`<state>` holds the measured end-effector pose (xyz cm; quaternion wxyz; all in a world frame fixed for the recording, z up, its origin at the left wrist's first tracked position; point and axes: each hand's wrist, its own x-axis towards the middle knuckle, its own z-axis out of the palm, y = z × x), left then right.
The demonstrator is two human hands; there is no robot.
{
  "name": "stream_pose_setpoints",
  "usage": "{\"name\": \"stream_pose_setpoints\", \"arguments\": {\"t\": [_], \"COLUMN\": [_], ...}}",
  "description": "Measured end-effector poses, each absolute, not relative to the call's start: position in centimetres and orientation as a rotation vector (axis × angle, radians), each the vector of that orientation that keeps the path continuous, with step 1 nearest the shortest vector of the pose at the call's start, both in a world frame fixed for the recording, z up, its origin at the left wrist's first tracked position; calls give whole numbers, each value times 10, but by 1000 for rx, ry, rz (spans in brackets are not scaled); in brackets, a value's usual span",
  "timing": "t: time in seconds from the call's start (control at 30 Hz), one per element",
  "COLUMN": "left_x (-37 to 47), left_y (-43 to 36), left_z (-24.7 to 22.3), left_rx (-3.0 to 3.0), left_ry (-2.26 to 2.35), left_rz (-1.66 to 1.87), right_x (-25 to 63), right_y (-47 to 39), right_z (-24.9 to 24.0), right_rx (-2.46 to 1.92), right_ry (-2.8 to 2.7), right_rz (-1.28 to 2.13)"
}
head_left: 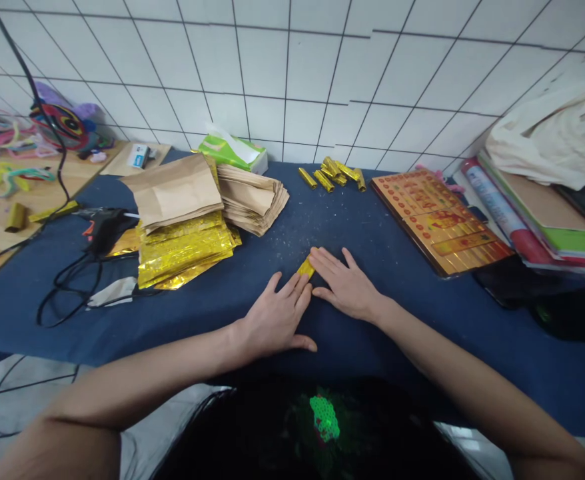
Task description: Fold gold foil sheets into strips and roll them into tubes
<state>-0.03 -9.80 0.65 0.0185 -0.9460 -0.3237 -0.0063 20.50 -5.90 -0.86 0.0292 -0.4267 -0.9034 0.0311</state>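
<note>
On the blue tablecloth lies a small gold foil roll (306, 267), pressed under the fingers of both hands. My left hand (278, 312) rests flat across its near end, fingers stretched and thumb out to the side. My right hand (346, 283) lies flat with fingertips on the far end, its thumb apart. Part of the roll is hidden beneath the fingers. Beyond the hands, near the wall, sits a pile of several finished-looking gold rolls (333, 175). To the left is a stack of gold foil sheets (187, 250) with brown paper (175, 193) on top.
A black glue gun (103, 230) with a coiled cord is at the left. More folded brown paper (252, 197) and a green tissue pack (232, 152) stand at the back. An orange-gold box (442, 223) lies right, near stacked books (547, 220) and a cloth bag (557, 137).
</note>
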Motion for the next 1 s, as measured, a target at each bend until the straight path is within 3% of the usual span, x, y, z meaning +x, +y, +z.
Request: {"name": "stream_pose_setpoints", "arguments": {"t": [0.6,0.8,1.0], "left_x": [-29,4,36], "left_y": [-51,-66,-71], "left_z": [9,15,2], "left_rx": [-2831,-2722,-2962], "left_ry": [-1142,-1235,-1020], "left_rz": [9,-34,-21], "right_x": [208,205,207], "right_y": [-82,-84,-83], "right_z": [-7,-10,-12], "right_rx": [-1438,-1434,-1427], "right_ry": [-2749,-2730,-2748], "right_rz": [-108,-113,-83]}}
